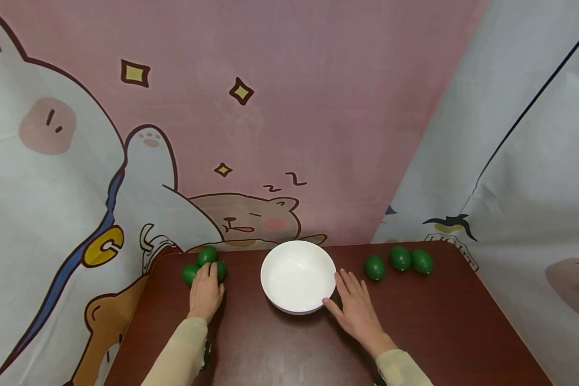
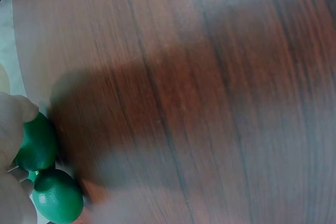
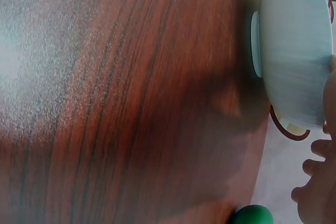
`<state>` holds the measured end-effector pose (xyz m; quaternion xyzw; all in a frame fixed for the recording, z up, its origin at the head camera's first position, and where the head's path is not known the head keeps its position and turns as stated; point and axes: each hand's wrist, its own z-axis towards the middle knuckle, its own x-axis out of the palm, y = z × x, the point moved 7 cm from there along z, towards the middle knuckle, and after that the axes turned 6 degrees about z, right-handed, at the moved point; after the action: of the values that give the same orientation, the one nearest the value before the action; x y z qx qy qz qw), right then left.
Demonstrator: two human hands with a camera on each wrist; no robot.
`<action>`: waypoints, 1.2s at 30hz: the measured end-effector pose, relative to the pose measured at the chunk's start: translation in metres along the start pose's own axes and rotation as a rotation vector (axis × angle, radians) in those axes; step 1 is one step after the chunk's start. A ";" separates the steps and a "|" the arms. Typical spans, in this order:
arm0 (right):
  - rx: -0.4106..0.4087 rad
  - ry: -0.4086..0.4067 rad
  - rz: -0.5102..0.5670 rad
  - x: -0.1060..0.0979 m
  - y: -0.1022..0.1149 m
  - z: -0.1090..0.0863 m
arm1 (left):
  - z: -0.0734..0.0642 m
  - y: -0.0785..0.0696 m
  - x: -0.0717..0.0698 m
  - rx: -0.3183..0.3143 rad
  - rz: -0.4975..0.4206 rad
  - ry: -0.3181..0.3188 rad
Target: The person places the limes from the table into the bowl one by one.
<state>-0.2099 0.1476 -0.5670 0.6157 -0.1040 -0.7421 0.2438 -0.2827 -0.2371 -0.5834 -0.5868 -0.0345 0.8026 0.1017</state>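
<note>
At the left of the table my left hand (image 1: 206, 294) reaches over a group of three green limes. Its thumb and fingers pinch the nearest lime (image 2: 39, 142). Another lime (image 2: 58, 196) lies right beside it in the left wrist view, and one lime (image 1: 207, 254) sits behind, near the table's back edge. A white bowl (image 1: 298, 276) stands upright at the middle, with no contents visible inside. My right hand (image 1: 358, 313) rests against the bowl's right side, thumb at the rim and fingers extended. The right wrist view shows the bowl's outer wall (image 3: 296, 51) beside those fingers.
Three more limes lie to the right of the bowl: one lime (image 1: 375, 267) apart, then a touching pair (image 1: 400, 258). The brown wooden table (image 1: 270, 348) ends at the back against a cartoon-printed cloth (image 1: 318, 134).
</note>
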 end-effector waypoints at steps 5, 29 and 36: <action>-0.014 0.000 -0.044 -0.002 0.000 0.001 | 0.001 0.002 0.002 -0.036 -0.050 0.048; -0.030 0.008 -0.084 -0.003 -0.002 0.002 | -0.002 -0.001 0.005 -0.090 -0.084 0.064; -0.048 -0.021 -0.077 -0.005 0.000 0.001 | -0.003 0.003 0.008 -0.115 -0.124 0.090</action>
<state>-0.2105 0.1500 -0.5628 0.6054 -0.0651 -0.7596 0.2286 -0.2827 -0.2383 -0.5926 -0.6239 -0.1123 0.7642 0.1188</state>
